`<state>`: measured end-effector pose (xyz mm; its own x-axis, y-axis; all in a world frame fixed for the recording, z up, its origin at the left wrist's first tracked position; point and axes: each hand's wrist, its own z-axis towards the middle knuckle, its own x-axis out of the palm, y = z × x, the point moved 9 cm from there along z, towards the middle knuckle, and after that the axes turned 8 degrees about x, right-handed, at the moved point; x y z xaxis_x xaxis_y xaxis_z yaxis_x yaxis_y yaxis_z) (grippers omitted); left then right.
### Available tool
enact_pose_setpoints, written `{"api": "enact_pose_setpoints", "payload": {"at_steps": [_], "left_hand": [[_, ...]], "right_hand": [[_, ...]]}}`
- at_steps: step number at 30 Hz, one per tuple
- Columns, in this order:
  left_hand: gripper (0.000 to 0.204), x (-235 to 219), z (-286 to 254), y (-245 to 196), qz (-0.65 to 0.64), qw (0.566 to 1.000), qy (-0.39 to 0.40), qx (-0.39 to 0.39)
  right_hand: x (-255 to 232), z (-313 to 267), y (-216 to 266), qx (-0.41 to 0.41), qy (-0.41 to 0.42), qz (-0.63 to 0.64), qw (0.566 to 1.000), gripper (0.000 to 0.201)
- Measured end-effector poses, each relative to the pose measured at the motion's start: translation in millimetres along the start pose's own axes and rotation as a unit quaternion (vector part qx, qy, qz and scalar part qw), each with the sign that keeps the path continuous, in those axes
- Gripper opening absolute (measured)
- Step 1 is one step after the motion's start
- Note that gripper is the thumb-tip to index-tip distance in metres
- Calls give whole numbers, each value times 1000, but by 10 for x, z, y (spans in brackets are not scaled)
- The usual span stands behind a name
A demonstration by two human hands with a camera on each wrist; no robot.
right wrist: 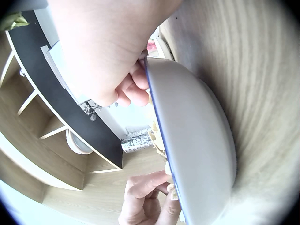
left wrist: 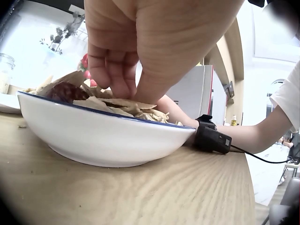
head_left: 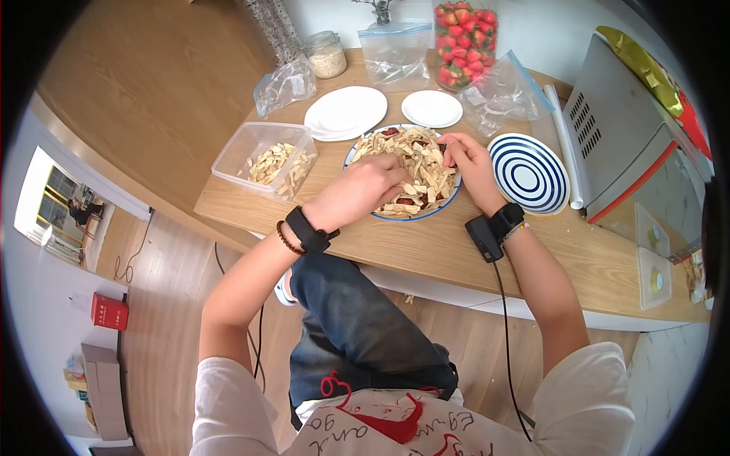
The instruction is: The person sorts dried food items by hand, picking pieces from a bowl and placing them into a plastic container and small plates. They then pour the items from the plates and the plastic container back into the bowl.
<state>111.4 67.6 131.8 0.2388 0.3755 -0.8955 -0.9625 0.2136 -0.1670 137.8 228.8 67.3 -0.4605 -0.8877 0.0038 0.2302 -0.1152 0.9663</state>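
Observation:
A white bowl with a blue rim (left wrist: 103,138) stands on the table, heaped with pale dried slices (head_left: 427,169). Among them lie a few dark red, wrinkled dried fruits (left wrist: 68,92). From the left side, my left hand (head_left: 361,186) reaches into the heap, fingers pointing down and pinching pale slices. Opposite it, my right hand (head_left: 473,163) is at the bowl's far right rim. Its curled fingers (right wrist: 136,91) show just inside the rim in the right wrist view; I cannot tell whether they grip anything.
Left of the bowl stands a clear plastic container (head_left: 228,158) with more slices. Behind are a white oval plate (head_left: 346,114), a small white plate (head_left: 432,109), zip bags (head_left: 395,55), a jar (head_left: 325,57) and strawberries (head_left: 464,45). A blue-ringed plate (head_left: 528,175) and grey appliance (head_left: 620,129) are right.

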Motion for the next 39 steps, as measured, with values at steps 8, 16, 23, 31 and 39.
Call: {"api": "enact_pose_setpoints", "payload": {"at_steps": [8,16,23,31,39], "left_hand": [[11,-94,32,-42,14,999,-31,35],[13,-926,-439,676,-108,931,-301,-177],[27,-1242,-1525,1625,56,893,-264,-359],[32,-835,-1019,1199,102,943,-202,-244],[30,-355,-360,596,33,984,-59,-165]], "right_hand": [[10,6,-7,1,6,0,1000,21],[9,-14,21,-1,6,-6,1000,22],[7,-10,-1,5,4,-9,1000,21],[6,-7,2,9,7,-10,1000,21],[6,-9,8,1,9,-9,1000,21]]}}
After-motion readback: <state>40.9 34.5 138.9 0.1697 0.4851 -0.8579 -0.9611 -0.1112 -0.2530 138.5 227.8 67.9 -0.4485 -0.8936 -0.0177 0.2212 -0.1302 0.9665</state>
